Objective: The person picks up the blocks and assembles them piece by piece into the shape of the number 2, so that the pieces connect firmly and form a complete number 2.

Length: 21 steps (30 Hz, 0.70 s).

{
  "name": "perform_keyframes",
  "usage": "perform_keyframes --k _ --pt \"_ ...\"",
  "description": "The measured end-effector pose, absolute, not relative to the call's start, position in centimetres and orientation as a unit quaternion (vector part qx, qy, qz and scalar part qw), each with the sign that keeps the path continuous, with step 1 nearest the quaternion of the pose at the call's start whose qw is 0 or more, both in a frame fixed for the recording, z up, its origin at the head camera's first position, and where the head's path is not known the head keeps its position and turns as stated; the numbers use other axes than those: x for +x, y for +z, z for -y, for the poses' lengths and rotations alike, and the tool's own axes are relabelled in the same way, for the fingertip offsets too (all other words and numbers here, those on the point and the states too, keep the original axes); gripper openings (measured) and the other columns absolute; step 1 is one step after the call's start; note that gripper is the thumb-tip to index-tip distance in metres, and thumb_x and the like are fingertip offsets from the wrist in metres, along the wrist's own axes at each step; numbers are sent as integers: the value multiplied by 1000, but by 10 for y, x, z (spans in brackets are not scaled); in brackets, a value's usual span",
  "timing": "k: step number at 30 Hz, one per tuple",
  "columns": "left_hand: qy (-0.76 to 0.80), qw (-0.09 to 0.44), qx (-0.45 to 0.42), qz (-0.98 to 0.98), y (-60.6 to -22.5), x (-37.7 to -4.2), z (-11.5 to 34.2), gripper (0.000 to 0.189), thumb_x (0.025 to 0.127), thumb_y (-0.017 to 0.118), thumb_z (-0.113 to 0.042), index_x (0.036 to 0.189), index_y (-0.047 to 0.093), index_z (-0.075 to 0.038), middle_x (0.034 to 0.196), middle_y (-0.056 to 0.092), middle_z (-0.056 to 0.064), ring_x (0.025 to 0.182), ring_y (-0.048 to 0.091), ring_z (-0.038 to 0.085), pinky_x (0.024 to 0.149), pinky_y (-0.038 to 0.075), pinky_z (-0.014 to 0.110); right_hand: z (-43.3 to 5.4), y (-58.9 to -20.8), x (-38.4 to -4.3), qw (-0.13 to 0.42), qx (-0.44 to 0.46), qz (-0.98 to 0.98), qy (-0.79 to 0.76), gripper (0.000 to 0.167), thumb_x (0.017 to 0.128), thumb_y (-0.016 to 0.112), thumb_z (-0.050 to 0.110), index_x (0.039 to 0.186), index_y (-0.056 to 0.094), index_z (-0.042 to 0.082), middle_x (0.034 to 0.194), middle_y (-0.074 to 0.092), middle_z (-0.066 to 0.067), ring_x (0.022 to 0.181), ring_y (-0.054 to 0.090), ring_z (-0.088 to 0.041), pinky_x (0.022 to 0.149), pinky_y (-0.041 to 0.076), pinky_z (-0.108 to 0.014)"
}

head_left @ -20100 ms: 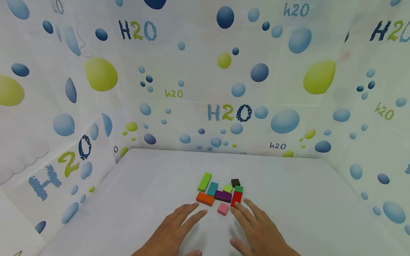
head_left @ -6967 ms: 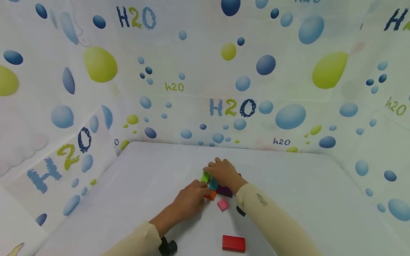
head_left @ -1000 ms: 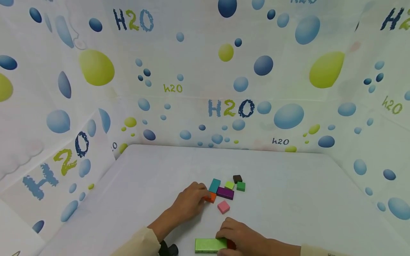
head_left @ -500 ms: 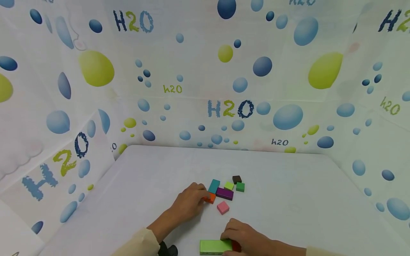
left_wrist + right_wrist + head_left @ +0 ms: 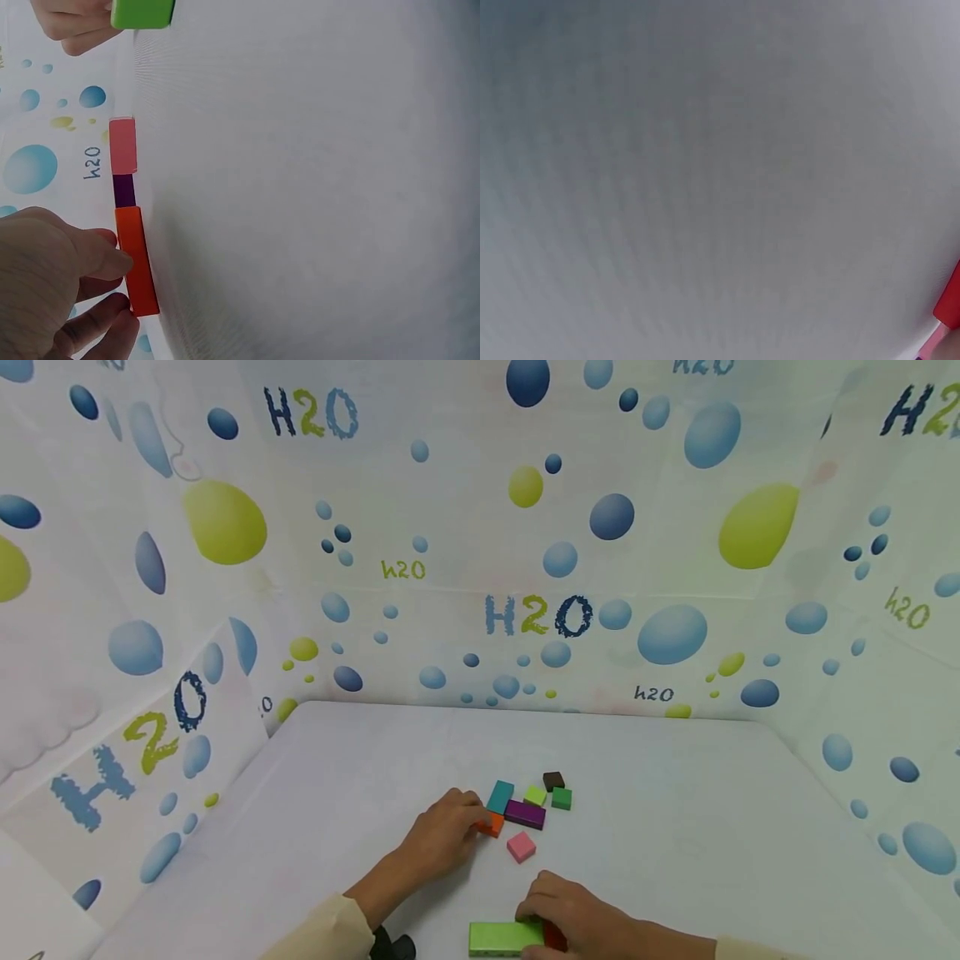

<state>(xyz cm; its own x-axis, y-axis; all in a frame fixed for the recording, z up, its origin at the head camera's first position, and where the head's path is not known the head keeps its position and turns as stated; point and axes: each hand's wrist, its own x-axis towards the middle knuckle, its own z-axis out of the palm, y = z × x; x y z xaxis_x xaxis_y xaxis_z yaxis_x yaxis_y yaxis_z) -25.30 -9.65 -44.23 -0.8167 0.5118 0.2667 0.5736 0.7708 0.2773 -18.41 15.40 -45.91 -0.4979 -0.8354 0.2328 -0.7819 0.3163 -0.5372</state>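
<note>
In the head view my left hand [image 5: 446, 831] has its curled fingers and thumb on the left part of an orange block [image 5: 492, 825]; the left wrist view shows the thumb against this orange block [image 5: 136, 262]. Nearer me, my right hand [image 5: 581, 914] holds the right end of a long light green block [image 5: 504, 939] between fingertips and thumb. Directly at that end is a red block [image 5: 553, 936], mostly hidden under the hand. Part of the red block [image 5: 951, 300] shows at the right wrist view's lower right edge.
Beyond my hands lie a pink block [image 5: 521, 847], a purple block [image 5: 525, 814], a teal block [image 5: 500, 797], a small lime block [image 5: 535, 795], a green block [image 5: 562, 798] and a dark brown block [image 5: 553, 781]. A patterned curtain [image 5: 450, 510] surrounds the white table [image 5: 675, 827].
Since the oldest frame, the red and light green blocks have come from the group to the near edge. Over the last second my right hand shifted them slightly right; my left hand stayed at the orange block.
</note>
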Motion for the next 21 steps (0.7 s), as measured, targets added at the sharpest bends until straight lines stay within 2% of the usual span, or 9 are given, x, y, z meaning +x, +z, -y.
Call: perform_keyframes --k 5,13,17,21 --pt "-174 86 -290 937 -441 -254 95 19 88 77 -7 103 78 -18 106 68 -4 95 57 12 84 57 28 -151 -455 -188 61 -466 -826 -311 26 103 57 39 116 68 18 92 56 15 87 49 5 72 49 -13" --pt "-163 63 -295 939 -442 -248 94 21 88 76 -7 106 76 -18 107 67 -5 96 56 12 88 56 29 -135 -443 -199 41 -382 -875 -294 21 98 64 36 108 69 18 92 58 18 87 49 1 75 49 -18" --pt "-152 66 -297 940 -440 -245 94 21 89 76 -10 107 74 -18 108 66 -5 97 56 12 89 56 28 -126 -438 -210 9 -333 -903 -272 17 92 71 31 104 69 19 89 58 17 85 48 -1 75 50 -20" --pt "-144 52 -295 943 -438 -243 95 24 89 77 -14 112 72 -18 114 66 -5 105 57 13 93 55 29 -120 -438 -224 -20 -295 -925 -239 21 88 76 28 105 68 17 88 57 15 86 47 -4 74 50 -20"
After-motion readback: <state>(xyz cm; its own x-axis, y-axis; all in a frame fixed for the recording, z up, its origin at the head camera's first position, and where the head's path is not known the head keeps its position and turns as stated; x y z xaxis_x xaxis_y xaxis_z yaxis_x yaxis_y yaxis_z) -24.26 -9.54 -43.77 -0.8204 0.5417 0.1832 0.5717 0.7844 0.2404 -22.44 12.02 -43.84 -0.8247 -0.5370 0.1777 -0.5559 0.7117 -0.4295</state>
